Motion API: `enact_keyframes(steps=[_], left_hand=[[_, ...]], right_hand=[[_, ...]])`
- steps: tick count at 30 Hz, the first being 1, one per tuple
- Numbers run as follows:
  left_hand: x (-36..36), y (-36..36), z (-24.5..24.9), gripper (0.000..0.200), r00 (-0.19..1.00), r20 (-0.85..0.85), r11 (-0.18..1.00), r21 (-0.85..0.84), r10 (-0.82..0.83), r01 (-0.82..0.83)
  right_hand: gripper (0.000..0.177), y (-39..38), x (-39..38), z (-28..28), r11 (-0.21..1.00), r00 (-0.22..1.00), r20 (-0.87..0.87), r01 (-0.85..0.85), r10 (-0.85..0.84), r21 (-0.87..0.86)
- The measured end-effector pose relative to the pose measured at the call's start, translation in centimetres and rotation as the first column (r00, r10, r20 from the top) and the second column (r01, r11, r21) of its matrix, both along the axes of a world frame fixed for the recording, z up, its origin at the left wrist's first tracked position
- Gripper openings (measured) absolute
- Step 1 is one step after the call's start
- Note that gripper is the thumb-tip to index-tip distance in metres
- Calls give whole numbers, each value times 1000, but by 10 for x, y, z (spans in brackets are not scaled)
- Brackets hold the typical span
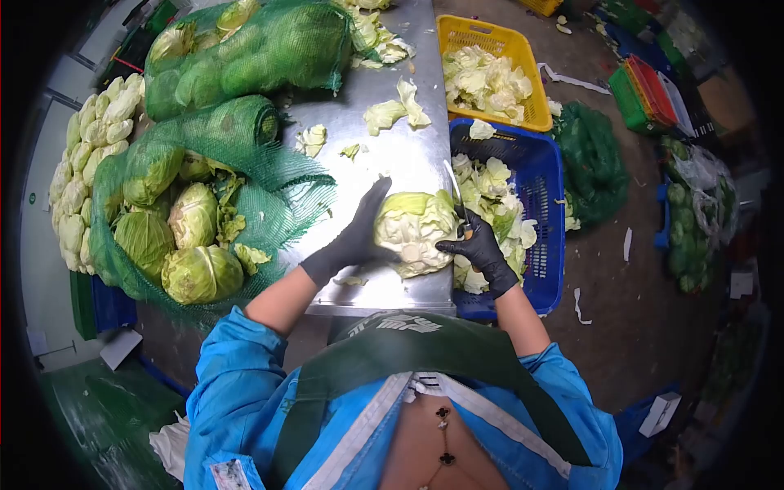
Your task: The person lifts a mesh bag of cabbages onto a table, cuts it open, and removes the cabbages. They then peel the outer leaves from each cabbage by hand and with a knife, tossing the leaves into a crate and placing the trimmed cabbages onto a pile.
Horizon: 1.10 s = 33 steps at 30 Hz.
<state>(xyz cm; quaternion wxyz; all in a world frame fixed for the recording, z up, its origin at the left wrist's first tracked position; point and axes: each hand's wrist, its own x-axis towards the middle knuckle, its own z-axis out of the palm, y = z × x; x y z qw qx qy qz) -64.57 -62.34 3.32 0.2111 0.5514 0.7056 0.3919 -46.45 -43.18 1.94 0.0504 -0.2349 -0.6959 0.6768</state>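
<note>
Looking at one cabbage [412,229] on the steel bench [384,155], parked at the near right corner, pale stem end seemingly toward the near edge.

Pinned from the left by the left hand [351,241]: black glove, fingers spread and laid flat against the side, not wrapped round it. Reads as a brace to stop a round head rolling.

Met from the right by the right hand [478,245]: fingers curled shut round the handle of a knife [452,178], fingertips also touching the cabbage low down. Thin blade, angled up and away past the head. Can't tell whether the edge is in the leaves.

Sat right at the bench edge, probably because of the blue crate [545,192] just beside and below, holding loose pale leaves. Short drop for anything coming off.

Yellow crate [490,37] further along, same sort of leaves inside.

Left of the work spot: green net sacks [286,196] full of whole cabbages, one mouth open toward the hands, likely for easy left-hand reach. Pile of paler heads [82,163] beyond the sacks.

Stray leaves [396,110] scattered mid-bench, well apart from both hands.
</note>
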Motion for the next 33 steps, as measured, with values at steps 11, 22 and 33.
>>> enact_keyframes(steps=[11, 22, 33], left_hand=[[10, 16, 50, 53, 887, -378, 965, -98, -264, 245], [25, 0, 65, 28, 933, -278, 943, -301, -228, 140], [-14, 31, 33, 26, 951, -270, 961, -266, -151, 77]], right_hand=[[106, -35, 7, 4, 976, 987, -151, 78, -47, 204], [101, -55, 23, 18, 947, 991, 6, -127, 135, -294], [89, -61, 24, 0, 936, 976, -121, -207, 179, -286]])
